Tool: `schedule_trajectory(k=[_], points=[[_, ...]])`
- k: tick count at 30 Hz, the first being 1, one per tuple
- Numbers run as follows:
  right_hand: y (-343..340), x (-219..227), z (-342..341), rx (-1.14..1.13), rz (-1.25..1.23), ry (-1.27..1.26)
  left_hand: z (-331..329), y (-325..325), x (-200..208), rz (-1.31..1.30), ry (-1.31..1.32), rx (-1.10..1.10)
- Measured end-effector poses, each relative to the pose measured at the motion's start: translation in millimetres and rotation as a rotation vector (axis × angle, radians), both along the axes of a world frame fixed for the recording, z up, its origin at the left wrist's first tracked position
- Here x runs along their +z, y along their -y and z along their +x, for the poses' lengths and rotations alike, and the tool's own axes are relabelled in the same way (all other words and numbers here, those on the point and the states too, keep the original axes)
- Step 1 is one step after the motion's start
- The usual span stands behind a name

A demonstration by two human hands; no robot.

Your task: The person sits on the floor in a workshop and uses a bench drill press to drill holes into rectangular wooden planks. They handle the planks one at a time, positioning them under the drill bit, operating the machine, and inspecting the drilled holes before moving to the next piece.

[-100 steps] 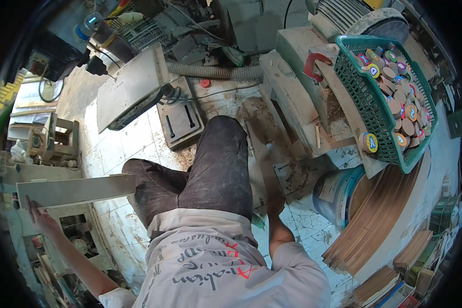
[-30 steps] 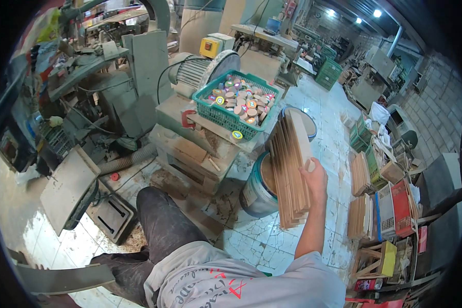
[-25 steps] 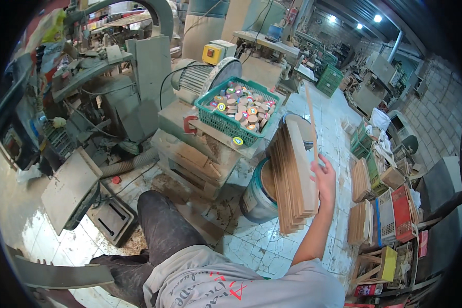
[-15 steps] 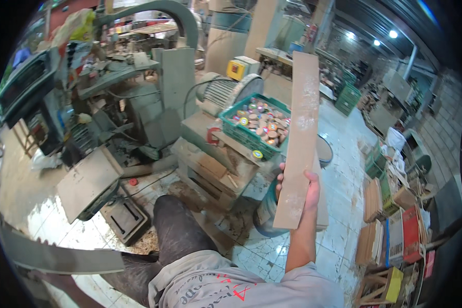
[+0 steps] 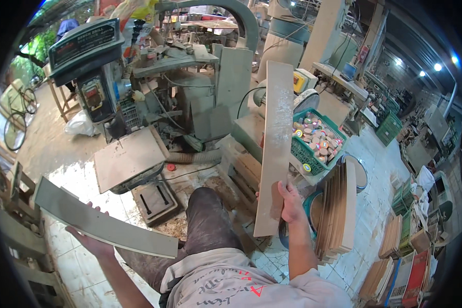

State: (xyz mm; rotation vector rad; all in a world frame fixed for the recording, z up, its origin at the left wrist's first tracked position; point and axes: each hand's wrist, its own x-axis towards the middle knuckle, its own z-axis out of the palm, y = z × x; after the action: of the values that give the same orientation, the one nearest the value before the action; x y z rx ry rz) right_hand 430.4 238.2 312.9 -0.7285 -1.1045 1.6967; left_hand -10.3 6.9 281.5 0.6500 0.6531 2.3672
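My right hand (image 5: 291, 204) is closed round the lower part of a long, thin tan board (image 5: 278, 138). The board stands nearly upright and has pale dusty patches on its face. Lower left, my left hand (image 5: 93, 241) grips a grey board (image 5: 108, 223) from beneath, its fingertips showing over the far edge. This second board slopes down to the right, its right end over my thigh. Beside my right forearm is a stack of similar thin boards (image 5: 339, 210), with a round bucket (image 5: 313, 205) partly hidden behind it.
A bench drill press (image 5: 84, 56) stands left, its square table (image 5: 128, 159) in front of me. Beyond the right board is a green crate (image 5: 321, 163) of small round wooden pieces, near a motor-driven disc (image 5: 305, 100). Wooden boxes (image 5: 241, 159) lie ahead; crates and stacked boards (image 5: 392, 236) line the right.
The view has turned left, so scene things sit further right. My left hand and its board have risen further into view. The right board is still held, now nearer the middle, uncovering the stack.
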Motion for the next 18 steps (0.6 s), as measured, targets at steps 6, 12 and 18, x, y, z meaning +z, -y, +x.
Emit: schedule_trajectory(k=[6,12,18], points=[[-7.8,-24.1,-18.5,0.099,0.067,-0.131,20.7,-12.7,14.3,-0.129,0.237,0.176],[-3.7,-27.0,-23.7,0.69,-0.316,-0.733,34.3,-22.2,20.5,-0.235,0.316,0.264],[13.2,-31.5,-48.6,0.595,-0.364,-0.496,32.8,-31.9,5.8,-0.187,0.322,0.213]])
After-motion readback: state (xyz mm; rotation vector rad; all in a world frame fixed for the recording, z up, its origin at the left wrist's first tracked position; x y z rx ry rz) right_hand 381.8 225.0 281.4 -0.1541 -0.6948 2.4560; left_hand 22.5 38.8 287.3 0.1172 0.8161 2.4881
